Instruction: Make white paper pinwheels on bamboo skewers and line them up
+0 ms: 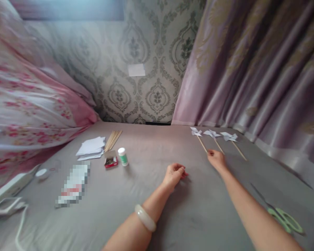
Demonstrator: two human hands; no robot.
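My right hand (216, 159) is closed on the stick of a white paper pinwheel (196, 132), the leftmost of three lying side by side on the grey cloth. Beside it are the middle pinwheel (211, 134) and the right pinwheel (229, 137), each on a thin wooden stick. My left hand (174, 175) hovers low over or rests on the cloth, its fingers curled and thumb against the index finger. Some red shows at those fingertips; whether anything is held there is hidden. A pale bangle (145, 218) circles the left wrist.
Scissors with green handles (286, 219) lie at right. Toward the left are white paper squares (91, 147), wooden sticks (113, 140), a small red box (111, 161), a white-and-green glue bottle (122, 157), a white cap (42, 173), a blurred packet (74, 184) and a power strip (10, 190).
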